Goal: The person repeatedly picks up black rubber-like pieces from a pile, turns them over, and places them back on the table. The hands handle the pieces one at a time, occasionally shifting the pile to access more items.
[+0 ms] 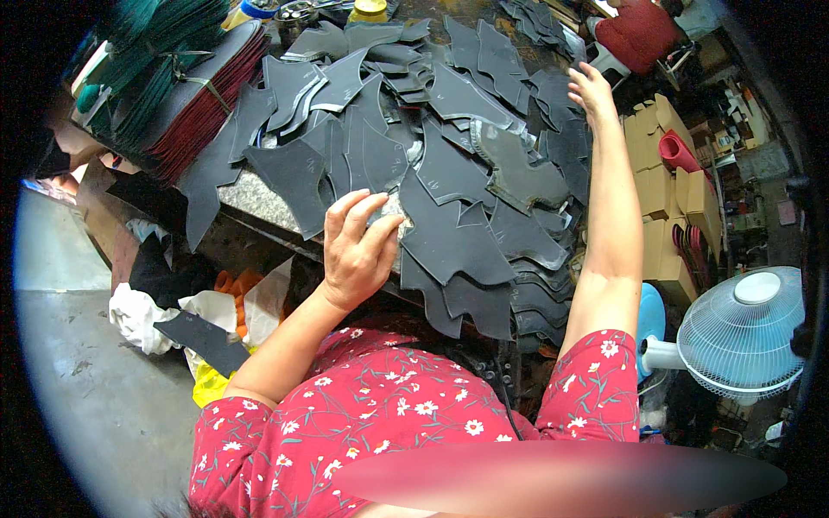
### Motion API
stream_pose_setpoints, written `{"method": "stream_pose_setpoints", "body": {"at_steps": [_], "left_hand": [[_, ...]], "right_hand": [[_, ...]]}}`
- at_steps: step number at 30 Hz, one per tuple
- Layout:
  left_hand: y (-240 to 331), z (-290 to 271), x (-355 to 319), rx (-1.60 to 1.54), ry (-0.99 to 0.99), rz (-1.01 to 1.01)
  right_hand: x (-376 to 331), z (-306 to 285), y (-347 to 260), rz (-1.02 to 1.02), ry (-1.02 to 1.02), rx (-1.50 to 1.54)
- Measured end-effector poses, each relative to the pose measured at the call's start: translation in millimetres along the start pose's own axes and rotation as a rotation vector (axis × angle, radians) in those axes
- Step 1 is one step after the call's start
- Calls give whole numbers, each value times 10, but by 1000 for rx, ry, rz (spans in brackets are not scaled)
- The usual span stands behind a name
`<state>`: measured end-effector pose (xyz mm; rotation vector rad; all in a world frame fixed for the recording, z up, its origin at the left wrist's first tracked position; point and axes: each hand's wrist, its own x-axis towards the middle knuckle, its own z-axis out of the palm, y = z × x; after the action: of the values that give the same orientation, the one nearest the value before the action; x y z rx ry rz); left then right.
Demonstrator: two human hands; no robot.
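Note:
Dark grey cut sheet pieces (pixel 458 233), flat with curved and pointed edges and pale marks, lie overlapping across the worktable. My left hand (pixel 358 246) is over the table's near edge, its fingers half bent and apart, with nothing visible in them. Just beyond its fingertips lie several of the grey pieces. My right hand (pixel 594 93) reaches out to the far right side of the pile, fingers spread and holding nothing I can see. Near the middle right, a dusty, worn grey piece (pixel 518 164) rests on top of the others.
Tied stacks of green sheets (pixel 164 52) and red-edged sheets (pixel 211 104) stand at the far left. Cardboard boxes (pixel 661 194) and a blue fan (pixel 743 332) are on the right. A person in red (pixel 635 39) sits beyond. Cloth scraps (pixel 142 319) lie at lower left.

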<state>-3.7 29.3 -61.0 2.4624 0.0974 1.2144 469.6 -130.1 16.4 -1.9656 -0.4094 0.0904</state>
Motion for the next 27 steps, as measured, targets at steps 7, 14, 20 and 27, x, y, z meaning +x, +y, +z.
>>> {"method": "stream_pose_setpoints", "body": {"at_steps": [7,14,20,27], "left_hand": [[34,6,25,26,-10,-7],[38,-9,32,30,-5,5],[21,-15,11,-10,-16,-15],[-18,12,-18,-3,6,21]], "right_hand": [[195,-571,827,31,142,-624],[-133,-122,511,241,64,-1065],[-4,-83,528,275,-17,-1070],[-117,33,390,255,-69,-1222]]}}
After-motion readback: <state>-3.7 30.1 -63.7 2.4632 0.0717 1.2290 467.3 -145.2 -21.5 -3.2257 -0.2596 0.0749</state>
